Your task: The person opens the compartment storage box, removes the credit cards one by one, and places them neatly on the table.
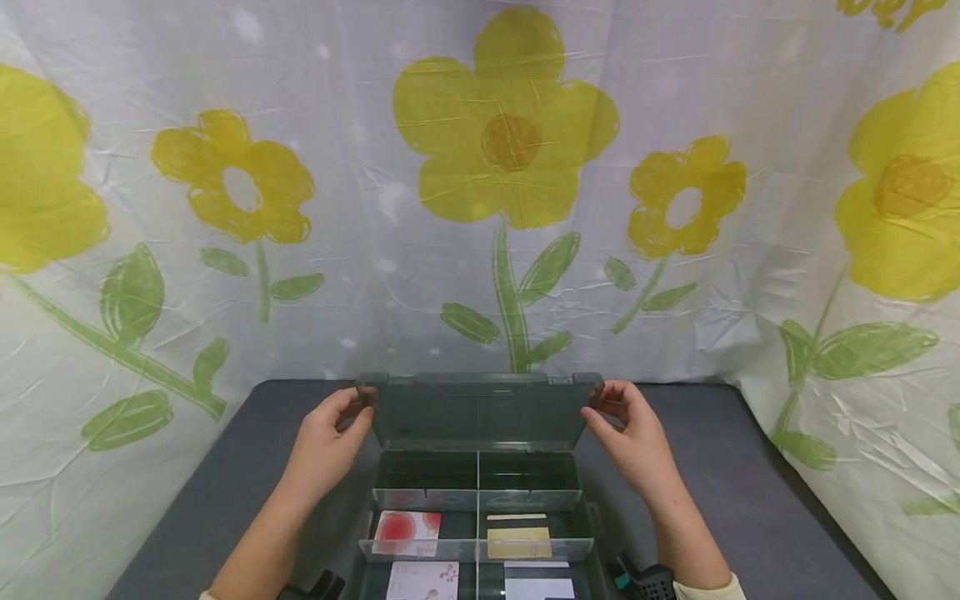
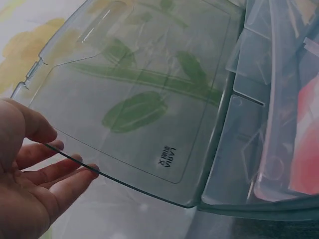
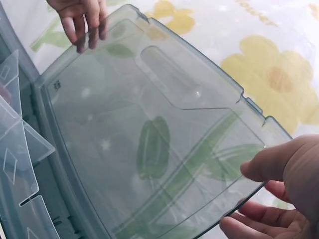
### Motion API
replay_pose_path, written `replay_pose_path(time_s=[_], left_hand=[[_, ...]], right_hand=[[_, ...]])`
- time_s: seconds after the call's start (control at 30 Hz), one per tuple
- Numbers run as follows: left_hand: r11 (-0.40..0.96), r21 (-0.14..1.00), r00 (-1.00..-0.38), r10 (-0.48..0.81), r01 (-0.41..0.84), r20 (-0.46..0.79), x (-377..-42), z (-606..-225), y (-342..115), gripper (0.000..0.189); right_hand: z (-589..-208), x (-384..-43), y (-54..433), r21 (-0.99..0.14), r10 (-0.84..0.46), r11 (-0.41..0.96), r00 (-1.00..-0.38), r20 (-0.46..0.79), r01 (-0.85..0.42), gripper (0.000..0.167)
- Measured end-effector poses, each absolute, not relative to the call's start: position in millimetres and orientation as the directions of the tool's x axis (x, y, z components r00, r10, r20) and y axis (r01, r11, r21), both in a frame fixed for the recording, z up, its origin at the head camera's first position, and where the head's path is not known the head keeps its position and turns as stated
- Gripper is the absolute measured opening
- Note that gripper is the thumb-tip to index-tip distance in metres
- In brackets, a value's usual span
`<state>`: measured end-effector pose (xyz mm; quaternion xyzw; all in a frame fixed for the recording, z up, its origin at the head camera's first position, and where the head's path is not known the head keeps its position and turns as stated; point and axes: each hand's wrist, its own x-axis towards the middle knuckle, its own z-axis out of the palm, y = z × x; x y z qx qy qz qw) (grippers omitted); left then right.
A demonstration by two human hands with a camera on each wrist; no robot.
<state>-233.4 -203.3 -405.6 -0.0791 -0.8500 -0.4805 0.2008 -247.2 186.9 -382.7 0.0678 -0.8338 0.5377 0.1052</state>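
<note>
A clear grey-green plastic lid [image 1: 480, 412] stands raised at the back of a divided storage box [image 1: 478, 500]. My left hand [image 1: 333, 433] pinches the lid's left edge between thumb and fingers, near its top corner. At the opposite edge, my right hand [image 1: 626, 433] holds the lid the same way. Small dark lettering shows on the lid in the left wrist view. Inside the box lie a card with red circles [image 1: 397, 529], a gold card with a dark stripe [image 1: 517, 537], a pale patterned card [image 1: 422, 581] and a white striped card [image 1: 537, 581].
The box rests on a dark grey table [image 1: 750, 500]. Behind and beside the table hangs a white curtain [image 1: 360, 208] printed with yellow flowers. Clear dividers [image 1: 427, 498] split the box into compartments, and its near end runs out of the head view.
</note>
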Motion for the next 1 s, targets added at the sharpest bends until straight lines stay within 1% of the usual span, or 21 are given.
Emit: replay_pose_path(time_s=[0.1,0.27,0.47,0.6,0.87,0.93,1.0], left_hand=[[0.500,0.798,-0.908,-0.048,0.338,0.415,-235.1,-407.3,-203.3,0.025],[0.467,0.802,-0.902,-0.024,0.372,0.432,-237.7,-409.9,-203.5,0.035],[0.431,0.821,-0.904,-0.027,0.374,0.426,-241.3,-413.8,-203.1,0.042],[0.416,0.825,-0.904,-0.020,0.381,0.428,-243.1,-416.5,-203.0,0.046],[0.413,0.811,-0.889,-0.004,0.415,0.457,-244.5,-420.3,-203.7,0.051],[0.425,0.803,-0.887,0.001,0.419,0.462,-244.9,-421.1,-203.9,0.052],[0.431,0.798,-0.886,0.007,0.421,0.463,-245.5,-422.0,-204.4,0.052]], right_hand=[[-381.8,-245.0,186.5,-0.859,-0.011,0.452,-0.964,0.265,-0.241,0.037],[-380.5,-241.2,185.3,-0.779,-0.087,0.555,-0.951,0.295,-0.292,0.066],[-382.9,-241.1,186.0,-0.743,-0.157,0.620,-0.968,0.197,-0.252,0.089],[-385.2,-242.4,185.2,-0.738,-0.180,0.630,-0.970,0.165,-0.243,0.095],[-387.5,-244.4,183.9,-0.727,-0.215,0.635,-0.964,0.159,-0.262,0.103],[-388.2,-245.0,184.4,-0.720,-0.222,0.640,-0.962,0.161,-0.268,0.104],[-389.4,-245.4,184.7,-0.715,-0.225,0.644,-0.960,0.164,-0.273,0.101]])
